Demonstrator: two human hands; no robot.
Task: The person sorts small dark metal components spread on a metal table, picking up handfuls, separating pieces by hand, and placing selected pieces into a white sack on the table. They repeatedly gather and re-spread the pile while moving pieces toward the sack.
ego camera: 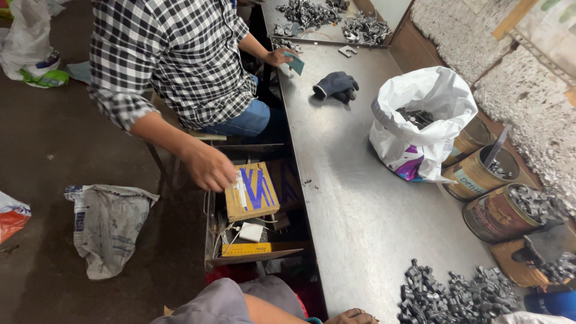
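Since only one of the wearer's hands shows, bare knuckles on the table edge at the bottom of frame, you can't tell how open it is or whether it holds anything; the other is out of view. Just right of it on the slick steel sits a loose heap of grey, knobbly cast metal parts, so I'd guess a careless sweep sends pieces sliding off or nicks bare skin. Also, the co-worker's hand lies flat on a cardboard box in an open drawer, and the crinkly white plastic bag looks ready to slump.
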